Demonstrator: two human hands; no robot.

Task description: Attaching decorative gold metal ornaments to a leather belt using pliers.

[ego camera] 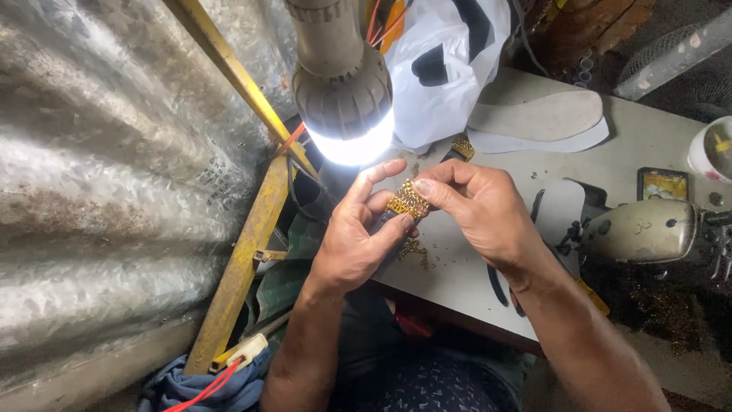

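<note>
Under the lit lamp (pixel 347 99), at the near left edge of the counter (pixel 648 145), a gold chain trim (pixel 408 200) on a dark strap sits pinched between both hands, left hand (pixel 354 236) gripping from below, right hand (pixel 476 206) pressing fingertips on top. It looks like fixing the trim in place; next calls for steady, fine pressure. Shoe insoles (pixel 541 118) lie far right.

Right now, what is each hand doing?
Left hand: closed on the black strap with gold chain trim.
Right hand: fingertips pinching the same gold trim.
</note>
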